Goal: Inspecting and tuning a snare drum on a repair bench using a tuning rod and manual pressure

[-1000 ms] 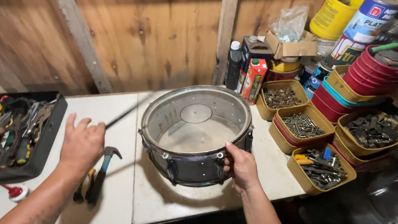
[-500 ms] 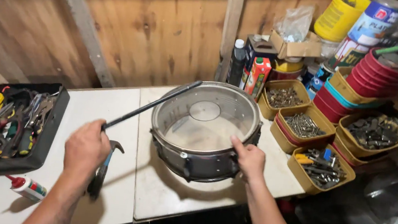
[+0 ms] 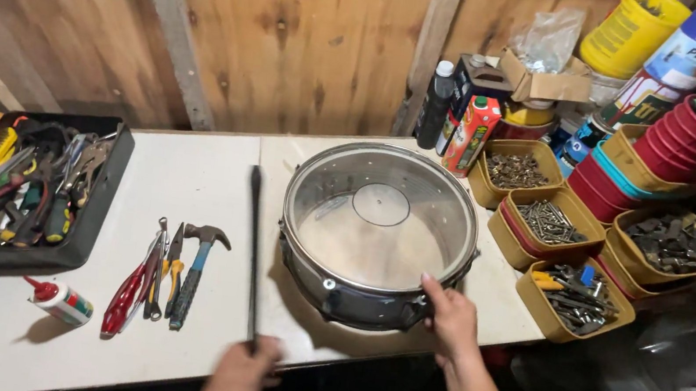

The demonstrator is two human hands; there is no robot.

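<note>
While the right hand point(image 3: 450, 318) grips the near rim of the snare drum shell point(image 3: 379, 230) at frame centre, the left hand point(image 3: 237, 376), blurry at the bottom edge, is closed around a long black rod point(image 3: 251, 246) lying just left of the drum. Upper right is packed: yellow tub point(image 3: 629, 31), white and blue paint can point(image 3: 694, 43), red juice carton point(image 3: 470, 135), dark bottle point(image 3: 434, 104). It all sits on a white tabletop point(image 3: 191, 176) against a plank wall point(image 3: 297, 30).
</note>
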